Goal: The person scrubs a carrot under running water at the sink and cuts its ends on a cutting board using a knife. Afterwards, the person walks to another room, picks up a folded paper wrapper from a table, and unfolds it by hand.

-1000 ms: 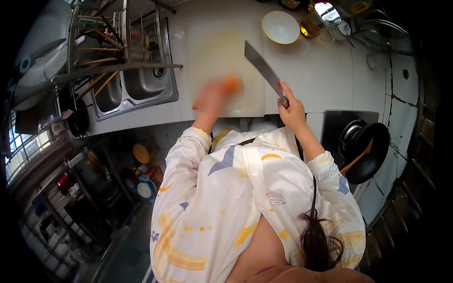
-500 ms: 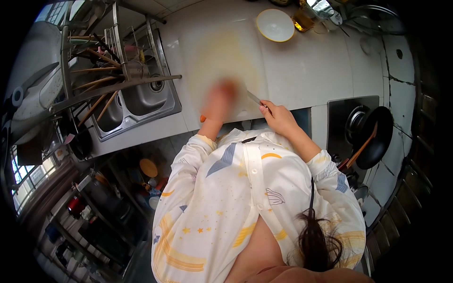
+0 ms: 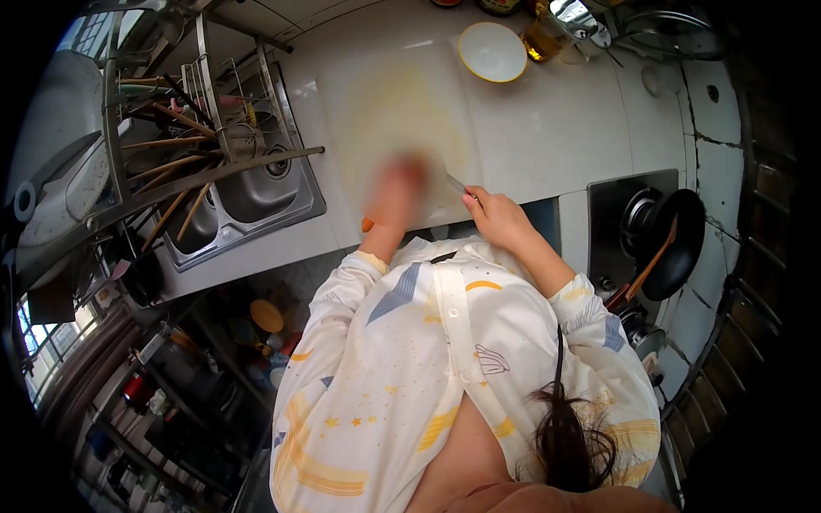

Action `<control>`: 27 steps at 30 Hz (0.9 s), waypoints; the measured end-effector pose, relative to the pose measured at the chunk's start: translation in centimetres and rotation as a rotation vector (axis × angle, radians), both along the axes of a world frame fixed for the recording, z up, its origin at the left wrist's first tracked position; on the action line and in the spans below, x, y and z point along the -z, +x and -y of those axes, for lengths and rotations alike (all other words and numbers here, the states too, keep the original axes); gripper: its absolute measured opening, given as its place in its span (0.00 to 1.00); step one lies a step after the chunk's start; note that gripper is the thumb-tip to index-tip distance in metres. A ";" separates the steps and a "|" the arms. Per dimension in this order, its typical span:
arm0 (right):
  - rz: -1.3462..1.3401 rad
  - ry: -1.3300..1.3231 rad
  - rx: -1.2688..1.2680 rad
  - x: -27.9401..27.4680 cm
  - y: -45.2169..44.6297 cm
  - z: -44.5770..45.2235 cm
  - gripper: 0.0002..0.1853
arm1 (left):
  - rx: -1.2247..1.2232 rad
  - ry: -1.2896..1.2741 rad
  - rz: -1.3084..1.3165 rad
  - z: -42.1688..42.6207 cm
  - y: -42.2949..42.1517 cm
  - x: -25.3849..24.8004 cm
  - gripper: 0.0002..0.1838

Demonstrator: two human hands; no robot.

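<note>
My right hand [image 3: 500,221] is closed round the handle of a small knife [image 3: 456,183], its blade pointing up and left toward my left hand. Over the near part of a translucent, yellow-stained cutting board [image 3: 402,94], my left hand [image 3: 393,197] is bent down; its fingers are badly blurred. A reddish patch [image 3: 412,169] shows at those fingertips, too smeared to name. From beside the heel of the same hand pokes a small orange end [image 3: 368,224], perhaps part of what lies under it.
A yellow-rimmed white bowl [image 3: 492,53] stands beyond the board, beside a glass jug [image 3: 552,36] of amber liquid. To the left are a steel sink [image 3: 261,184] and a dish rack [image 3: 214,94] with wooden chopsticks. On the right, a black pan [image 3: 680,248] sits at the stove [image 3: 611,201].
The whole view has shifted slightly, so the counter sits a little lower and further left. My right hand has shifted slightly with the knife; my left hand stays over the board.
</note>
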State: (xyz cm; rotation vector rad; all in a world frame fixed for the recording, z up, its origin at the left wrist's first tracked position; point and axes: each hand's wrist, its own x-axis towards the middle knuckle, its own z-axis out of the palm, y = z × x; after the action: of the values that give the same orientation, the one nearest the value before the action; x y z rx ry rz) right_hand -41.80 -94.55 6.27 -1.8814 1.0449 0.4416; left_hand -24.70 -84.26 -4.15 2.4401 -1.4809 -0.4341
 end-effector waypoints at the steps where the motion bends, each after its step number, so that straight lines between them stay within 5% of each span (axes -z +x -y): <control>1: -0.001 0.000 -0.002 0.4 0.2 0.2 0.21 | -0.002 0.000 -0.001 0.0 0.0 -0.1 0.19; 16: 0.233 -0.047 -0.003 7.9 2.2 1.1 0.24 | 0.030 0.002 -0.155 -0.7 2.5 0.2 0.23; 19: 0.290 0.056 0.090 7.2 1.1 0.7 0.25 | -0.246 -0.171 -0.224 -2.3 4.4 1.5 0.18; 21: 0.237 0.084 0.161 6.2 0.0 0.6 0.24 | -0.764 -0.244 -0.940 -2.8 5.6 0.1 0.22; 23: 0.241 0.082 0.182 5.7 -1.0 0.6 0.23 | -0.942 -0.292 -1.084 -3.7 6.5 1.1 0.21; 25: 0.246 0.078 0.205 5.4 -2.0 0.6 0.23 | -1.115 -0.627 -1.507 -4.6 6.7 2.1 0.19; 27: 0.308 0.053 0.244 5.2 -2.9 0.5 0.23 | -1.280 -0.695 -1.535 -4.7 6.4 2.8 0.19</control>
State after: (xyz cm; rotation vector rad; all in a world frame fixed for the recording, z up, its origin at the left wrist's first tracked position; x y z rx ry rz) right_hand -44.67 -95.07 1.07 -1.6831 1.0248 0.0345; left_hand -18.28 -79.55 -6.93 1.2216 0.5116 -0.8694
